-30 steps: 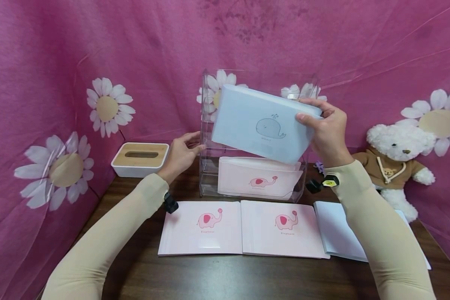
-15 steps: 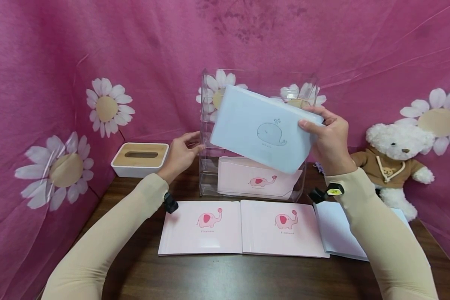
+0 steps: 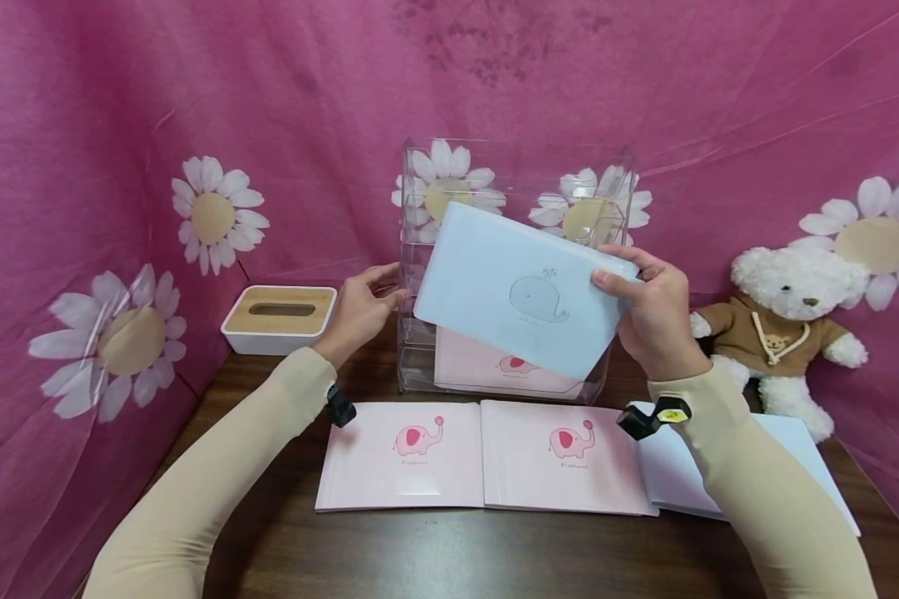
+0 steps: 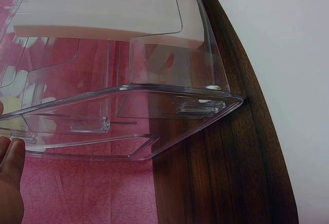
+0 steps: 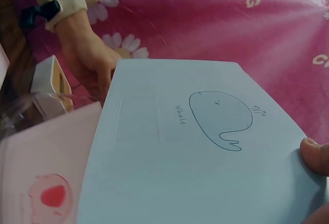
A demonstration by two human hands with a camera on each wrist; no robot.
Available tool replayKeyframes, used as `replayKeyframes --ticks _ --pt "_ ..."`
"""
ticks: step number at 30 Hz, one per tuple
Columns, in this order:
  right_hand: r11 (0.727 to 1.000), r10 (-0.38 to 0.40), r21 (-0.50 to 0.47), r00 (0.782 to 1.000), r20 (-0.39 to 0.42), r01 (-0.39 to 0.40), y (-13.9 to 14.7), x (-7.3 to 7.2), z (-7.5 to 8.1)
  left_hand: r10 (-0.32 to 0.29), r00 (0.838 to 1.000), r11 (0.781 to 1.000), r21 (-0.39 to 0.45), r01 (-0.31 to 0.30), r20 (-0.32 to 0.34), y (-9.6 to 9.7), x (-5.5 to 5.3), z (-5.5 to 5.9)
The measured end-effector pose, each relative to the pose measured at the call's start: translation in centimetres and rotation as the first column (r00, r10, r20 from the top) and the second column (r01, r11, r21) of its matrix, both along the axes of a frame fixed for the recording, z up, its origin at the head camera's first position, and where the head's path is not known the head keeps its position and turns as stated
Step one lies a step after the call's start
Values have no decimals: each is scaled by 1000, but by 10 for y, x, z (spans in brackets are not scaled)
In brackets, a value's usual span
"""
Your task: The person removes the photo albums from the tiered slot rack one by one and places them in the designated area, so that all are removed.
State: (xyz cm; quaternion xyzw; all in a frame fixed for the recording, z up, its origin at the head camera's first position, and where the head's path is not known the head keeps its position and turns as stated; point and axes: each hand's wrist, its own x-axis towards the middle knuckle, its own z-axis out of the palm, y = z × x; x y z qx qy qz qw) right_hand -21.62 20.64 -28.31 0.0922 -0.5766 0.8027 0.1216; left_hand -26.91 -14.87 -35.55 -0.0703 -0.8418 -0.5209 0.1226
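Observation:
My right hand (image 3: 655,312) holds a light-blue booklet (image 3: 479,283) by its right end, thumb on the cover. A line-drawn whale (image 5: 221,121) marks that cover. The booklet tilts down to the right, in front of a clear plastic tiered rack (image 3: 407,358). With thumb and fingers at the rack's left side, my left hand (image 3: 363,308) grips it; the left wrist view shows the fingertips at the clear edge (image 4: 61,103). A pink elephant booklet (image 3: 464,362) stands in the rack's lowest tier, its upper part hidden behind the blue one.
Two pink elephant booklets (image 3: 404,482) (image 3: 569,482) lie side by side on the brown table (image 3: 419,557). Light-blue booklets (image 3: 779,457) lie right of them, partly under the right forearm. A tissue box (image 3: 277,341) is at the left, a white teddy bear (image 3: 794,283) at the right.
My right hand has lowered the light-blue booklet in front of the rack, covering more of the pink booklet there. My left hand has stayed at the rack's side.

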Motion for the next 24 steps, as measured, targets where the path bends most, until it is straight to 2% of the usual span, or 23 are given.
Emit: replayKeyframes --ticks 5,11,19,24 --pt "999 33 10 998 49 -33 -1 11 -8 -9 1000 1000 9 9 -2 0 -1 -2" --pt "993 118 0 989 90 -118 -2 23 -19 -10 1000 1000 17 10 1 0 -1 0" --pt "984 175 14 972 157 -179 -7 36 -30 -4 1000 1000 26 4 14 0 0 1" --pt "975 211 14 953 218 -220 -10 45 -35 -6 1000 1000 25 5 19 1 0 1"
